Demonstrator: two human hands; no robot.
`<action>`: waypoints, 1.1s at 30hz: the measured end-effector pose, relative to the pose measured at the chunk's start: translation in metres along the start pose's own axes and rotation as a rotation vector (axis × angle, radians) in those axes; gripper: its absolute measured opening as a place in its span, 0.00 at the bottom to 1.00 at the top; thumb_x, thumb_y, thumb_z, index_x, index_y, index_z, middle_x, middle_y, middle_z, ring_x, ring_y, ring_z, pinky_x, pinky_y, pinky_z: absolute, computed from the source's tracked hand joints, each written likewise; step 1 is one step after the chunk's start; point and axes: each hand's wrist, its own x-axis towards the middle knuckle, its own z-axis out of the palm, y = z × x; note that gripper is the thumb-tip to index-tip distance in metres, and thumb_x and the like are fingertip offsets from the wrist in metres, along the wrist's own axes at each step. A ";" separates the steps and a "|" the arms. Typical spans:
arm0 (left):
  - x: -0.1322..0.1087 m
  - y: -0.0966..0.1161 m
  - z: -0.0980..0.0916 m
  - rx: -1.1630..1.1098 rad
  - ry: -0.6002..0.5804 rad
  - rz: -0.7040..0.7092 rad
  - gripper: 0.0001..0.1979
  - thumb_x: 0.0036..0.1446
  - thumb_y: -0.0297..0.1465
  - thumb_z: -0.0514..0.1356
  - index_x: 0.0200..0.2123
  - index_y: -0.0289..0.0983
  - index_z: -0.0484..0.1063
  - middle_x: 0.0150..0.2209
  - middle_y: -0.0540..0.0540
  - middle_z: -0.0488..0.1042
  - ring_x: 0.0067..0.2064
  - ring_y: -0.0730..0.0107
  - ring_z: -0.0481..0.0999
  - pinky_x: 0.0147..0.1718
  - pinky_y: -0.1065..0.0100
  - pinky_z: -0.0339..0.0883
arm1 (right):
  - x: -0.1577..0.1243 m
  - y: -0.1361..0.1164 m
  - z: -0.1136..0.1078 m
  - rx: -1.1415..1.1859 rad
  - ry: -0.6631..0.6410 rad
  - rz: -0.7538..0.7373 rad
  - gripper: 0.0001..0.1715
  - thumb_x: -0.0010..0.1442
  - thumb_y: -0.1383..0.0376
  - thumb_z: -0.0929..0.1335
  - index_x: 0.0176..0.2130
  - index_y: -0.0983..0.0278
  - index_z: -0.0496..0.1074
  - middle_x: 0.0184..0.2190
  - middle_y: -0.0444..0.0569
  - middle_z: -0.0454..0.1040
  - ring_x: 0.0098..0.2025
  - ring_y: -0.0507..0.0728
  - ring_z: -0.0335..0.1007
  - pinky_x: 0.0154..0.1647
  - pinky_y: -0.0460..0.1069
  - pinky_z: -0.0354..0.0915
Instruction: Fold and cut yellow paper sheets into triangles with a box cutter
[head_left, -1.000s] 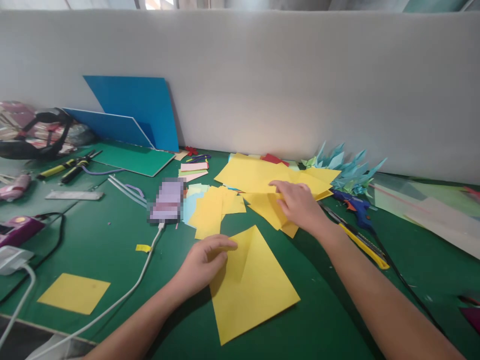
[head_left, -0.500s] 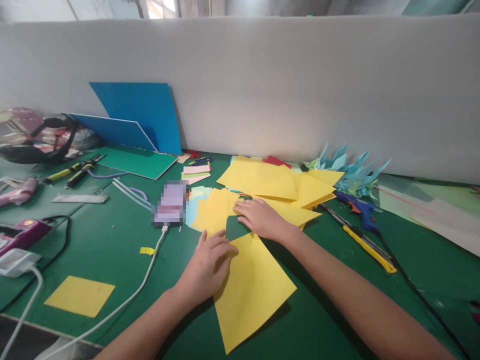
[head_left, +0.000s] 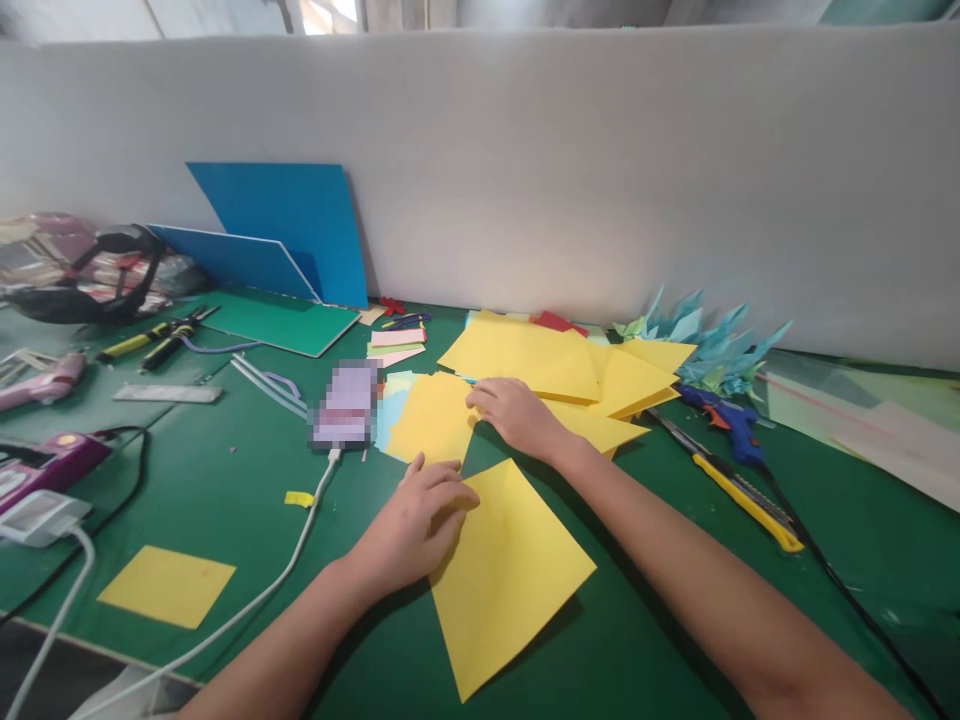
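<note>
A yellow square sheet point(head_left: 517, 575) lies cornerwise on the green table in front of me. My left hand point(head_left: 420, 520) rests at its upper left edge, fingers apart, with its fingertips near a smaller yellow sheet point(head_left: 431, 420). That smaller sheet lies over light blue paper point(head_left: 390, 415). My right hand point(head_left: 517, 412) is farther forward, its bent fingers at the right edge of the smaller sheet; whether they pinch it cannot be made out. Behind and to the right of this hand are larger folded yellow sheets point(head_left: 525, 355).
On the right are a yellow cutter point(head_left: 746, 505), a blue glue gun point(head_left: 731, 420) and teal folded paper point(head_left: 705, 335). A phone point(head_left: 345, 405) with a white cable point(head_left: 289, 560), pliers point(head_left: 169, 340) and blue boards point(head_left: 289, 225) are on the left.
The smaller yellow paper has shifted and turned slightly under my fingers. My right hand has moved a little forward, away from the big square. The view has shifted slightly.
</note>
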 end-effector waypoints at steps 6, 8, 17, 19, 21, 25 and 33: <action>0.001 -0.006 -0.002 0.026 0.032 -0.007 0.13 0.58 0.24 0.49 0.39 0.39 0.73 0.42 0.44 0.77 0.56 0.56 0.68 0.61 0.41 0.43 | 0.002 -0.005 -0.003 -0.068 0.111 0.172 0.14 0.58 0.71 0.66 0.46 0.67 0.70 0.41 0.57 0.72 0.44 0.65 0.67 0.46 0.58 0.60; 0.002 -0.011 -0.001 0.021 0.069 -0.038 0.13 0.58 0.25 0.49 0.38 0.39 0.72 0.42 0.43 0.77 0.56 0.56 0.69 0.61 0.41 0.46 | -0.006 -0.010 -0.011 -0.028 0.134 0.196 0.14 0.59 0.71 0.65 0.47 0.66 0.69 0.42 0.57 0.73 0.45 0.64 0.68 0.47 0.58 0.62; 0.003 -0.015 -0.006 -0.036 0.258 -0.017 0.11 0.57 0.26 0.51 0.35 0.38 0.73 0.38 0.43 0.77 0.52 0.58 0.73 0.53 0.53 0.64 | -0.100 -0.044 -0.028 0.615 0.057 0.226 0.23 0.64 0.68 0.56 0.54 0.54 0.66 0.56 0.46 0.68 0.58 0.57 0.63 0.59 0.58 0.61; 0.003 -0.010 -0.006 -0.079 0.314 -0.023 0.11 0.57 0.26 0.51 0.34 0.38 0.74 0.37 0.44 0.77 0.44 0.63 0.77 0.45 0.61 0.71 | -0.116 -0.047 -0.024 0.673 0.037 0.240 0.28 0.62 0.72 0.56 0.55 0.52 0.66 0.59 0.44 0.66 0.61 0.56 0.60 0.61 0.58 0.58; 0.004 -0.005 -0.006 -0.138 0.336 -0.047 0.11 0.56 0.25 0.52 0.34 0.39 0.74 0.35 0.44 0.77 0.37 0.68 0.77 0.36 0.68 0.73 | -0.125 -0.049 -0.021 0.756 0.041 0.257 0.29 0.61 0.73 0.56 0.54 0.51 0.69 0.59 0.43 0.66 0.61 0.56 0.59 0.61 0.58 0.58; 0.004 -0.002 -0.004 -0.240 0.339 -0.130 0.08 0.53 0.28 0.55 0.31 0.39 0.75 0.34 0.46 0.78 0.36 0.68 0.77 0.37 0.68 0.73 | -0.129 -0.049 -0.024 0.977 0.092 0.306 0.25 0.62 0.72 0.58 0.51 0.53 0.72 0.54 0.45 0.71 0.57 0.56 0.65 0.59 0.54 0.62; 0.005 -0.005 -0.008 -0.490 0.243 -0.320 0.09 0.51 0.32 0.57 0.31 0.41 0.79 0.38 0.46 0.80 0.41 0.64 0.78 0.42 0.64 0.72 | -0.128 -0.043 -0.024 0.967 0.069 0.268 0.22 0.62 0.69 0.62 0.53 0.54 0.70 0.54 0.47 0.72 0.57 0.56 0.66 0.59 0.55 0.61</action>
